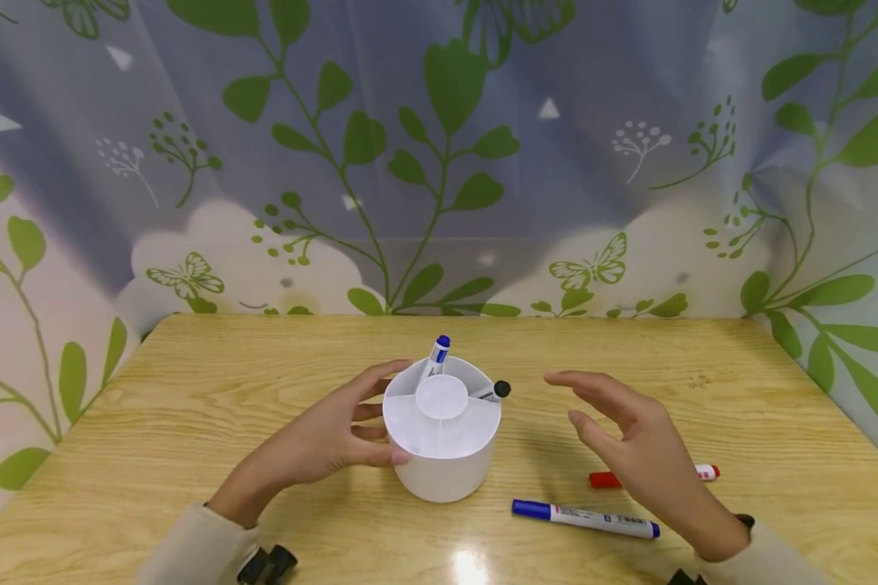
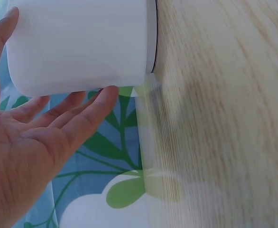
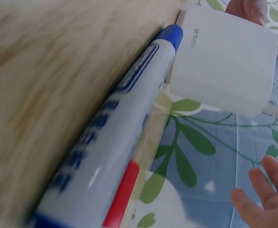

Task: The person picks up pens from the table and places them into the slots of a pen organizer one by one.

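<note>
A round white pen holder (image 1: pixel 445 475) with several compartments stands upright on the table. One blue-capped marker (image 1: pixel 436 354) leans in its back compartment, and a black-capped marker (image 1: pixel 493 392) sits tilted at its right side. My left hand (image 1: pixel 329 431) holds the holder from the left, thumb at the front rim and fingers toward the back; in the left wrist view the fingers (image 2: pixel 89 111) lie against its wall. My right hand (image 1: pixel 640 439) hovers to the right, fingers spread with nothing in them. Below it lie a blue marker (image 1: pixel 588 518) and a partly hidden red marker (image 1: pixel 606 480).
The light wooden table (image 1: pixel 263 349) reaches back to a curtain (image 1: pixel 380 203) printed with leaves and butterflies. A dark wrist strap device (image 1: pixel 267 564) shows at the left sleeve, low in the head view.
</note>
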{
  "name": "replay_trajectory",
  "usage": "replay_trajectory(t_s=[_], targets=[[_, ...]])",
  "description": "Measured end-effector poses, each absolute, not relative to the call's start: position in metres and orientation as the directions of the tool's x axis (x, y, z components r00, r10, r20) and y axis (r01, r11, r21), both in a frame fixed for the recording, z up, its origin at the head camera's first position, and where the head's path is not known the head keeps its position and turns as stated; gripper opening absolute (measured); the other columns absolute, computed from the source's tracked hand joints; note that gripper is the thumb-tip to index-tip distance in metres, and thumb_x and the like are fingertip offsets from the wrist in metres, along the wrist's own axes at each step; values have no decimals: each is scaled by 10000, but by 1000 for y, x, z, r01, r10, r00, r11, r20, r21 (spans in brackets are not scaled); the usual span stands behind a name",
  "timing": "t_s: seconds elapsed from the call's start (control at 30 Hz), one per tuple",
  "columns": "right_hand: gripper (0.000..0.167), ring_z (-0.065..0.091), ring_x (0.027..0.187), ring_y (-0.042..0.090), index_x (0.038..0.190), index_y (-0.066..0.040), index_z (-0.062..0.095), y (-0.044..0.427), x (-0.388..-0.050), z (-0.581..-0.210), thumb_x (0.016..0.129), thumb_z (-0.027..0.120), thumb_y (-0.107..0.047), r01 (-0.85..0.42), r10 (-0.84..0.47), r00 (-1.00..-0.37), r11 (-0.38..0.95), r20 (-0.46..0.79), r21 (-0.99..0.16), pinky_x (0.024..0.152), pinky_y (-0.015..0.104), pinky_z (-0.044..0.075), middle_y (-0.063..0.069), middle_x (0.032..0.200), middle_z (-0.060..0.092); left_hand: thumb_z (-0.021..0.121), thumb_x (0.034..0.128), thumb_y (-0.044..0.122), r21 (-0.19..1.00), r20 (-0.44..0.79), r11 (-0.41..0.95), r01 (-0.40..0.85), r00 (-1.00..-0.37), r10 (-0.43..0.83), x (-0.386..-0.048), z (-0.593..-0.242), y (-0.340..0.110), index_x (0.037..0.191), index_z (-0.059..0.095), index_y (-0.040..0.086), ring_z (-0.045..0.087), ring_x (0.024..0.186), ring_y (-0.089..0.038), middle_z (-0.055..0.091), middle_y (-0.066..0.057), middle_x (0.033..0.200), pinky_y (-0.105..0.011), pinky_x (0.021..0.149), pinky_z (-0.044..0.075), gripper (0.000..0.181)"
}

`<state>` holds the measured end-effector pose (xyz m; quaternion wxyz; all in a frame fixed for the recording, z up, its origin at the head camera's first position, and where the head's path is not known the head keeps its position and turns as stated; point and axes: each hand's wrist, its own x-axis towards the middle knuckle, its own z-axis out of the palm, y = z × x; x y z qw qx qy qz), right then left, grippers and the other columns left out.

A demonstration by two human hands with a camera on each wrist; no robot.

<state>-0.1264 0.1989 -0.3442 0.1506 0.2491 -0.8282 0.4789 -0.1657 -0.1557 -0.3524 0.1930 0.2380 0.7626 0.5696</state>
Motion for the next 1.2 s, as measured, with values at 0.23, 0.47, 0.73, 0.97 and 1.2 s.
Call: replay_trajectory(t_s=[0.23, 0.47, 0.73, 0.97, 1.2], targets=[[393, 613, 1255, -63, 1345, -126, 679, 220, -123, -342, 993, 658, 46, -506, -238, -862, 449, 448, -736, 1013, 114, 518, -130, 1311, 700, 884, 866, 189, 963, -32, 237, 130, -816, 577, -166, -351, -158, 1619, 325, 175, 472, 1463, -428, 425, -152, 1596, -480, 1132, 513, 937], [366, 687, 1144, -25, 1353, -103, 667, 240, -120, -343, 1006, 659, 14, -450, -220, -893, 464, 393, -763, 911, 133, 573, -116, 1273, 720, 885, 862, 171, 966, -21, 224, 132, -819, 574, -166, -350, -159, 1579, 374, 163, 457, 1473, -439, 446, -166, 1574, -486, 1155, 486, 880], [321, 691, 1106, -37, 1352, -144, 670, 258, -112, -346, 1035, 662, -94, -362, -180, -931, 562, 318, -744, 883, 96, 544, -129, 1259, 728, 877, 875, 206, 962, -40, 244, 124, -818, 574, -167, -352, -155, 1627, 297, 186, 420, 1499, -443, 382, -119, 1633, -528, 1160, 480, 950], [340, 687, 1100, -49, 1367, -138, 656, 272, -110, -356, 1031, 663, -81, -325, -166, -945, 570, 282, -755, 866, 96, 551, -155, 1249, 724, 874, 879, 196, 968, -41, 225, 115, -806, 591, -167, -356, -151, 1641, 263, 219, 365, 1522, -473, 333, -123, 1665, -555, 1170, 456, 976], [336, 657, 1114, -89, 1350, -69, 651, 280, -114, -362, 1016, 672, -42, -331, -182, -943, 570, 277, -752, 854, 108, 568, -167, 1240, 712, 877, 872, 172, 973, -45, 209, 99, -806, 590, -163, -357, -148, 1666, 192, 260, 359, 1523, -474, 322, -137, 1661, -556, 1153, 476, 1052]])
